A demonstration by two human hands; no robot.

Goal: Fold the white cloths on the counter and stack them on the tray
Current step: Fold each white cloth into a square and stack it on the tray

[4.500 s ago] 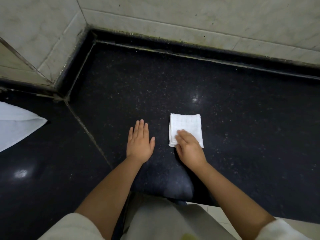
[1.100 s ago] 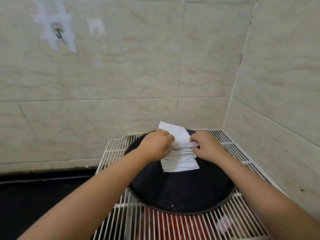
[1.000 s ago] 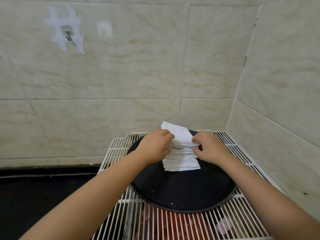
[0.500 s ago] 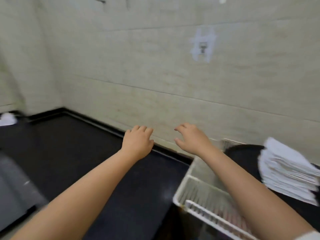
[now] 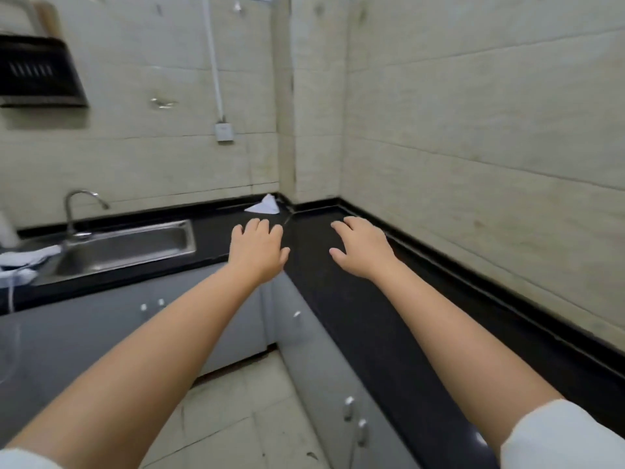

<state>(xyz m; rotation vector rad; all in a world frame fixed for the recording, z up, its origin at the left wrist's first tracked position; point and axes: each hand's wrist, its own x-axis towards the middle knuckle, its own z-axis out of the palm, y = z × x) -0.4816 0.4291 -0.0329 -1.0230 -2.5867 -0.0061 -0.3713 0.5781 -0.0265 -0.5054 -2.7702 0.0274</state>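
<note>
A white cloth (image 5: 264, 205) lies unfolded on the black counter (image 5: 355, 299), far back in the corner where the two walls meet. My left hand (image 5: 257, 250) hovers just in front of it, fingers apart and holding nothing. My right hand (image 5: 360, 248) is stretched out over the counter to the right of the corner seam, also open and holding nothing. The tray and its stack of folded cloths are out of view.
A steel sink (image 5: 125, 247) with a curved tap (image 5: 79, 208) sits in the counter on the left. More white fabric (image 5: 20, 264) lies at the sink's left end. Grey cabinets (image 5: 216, 313) run below; a black range hood (image 5: 37, 76) hangs upper left.
My hands let go of the folded cloth on the tray's stack. The view swung left from the tray to the counter corner, and both hands now reach out empty toward the far cloth.
</note>
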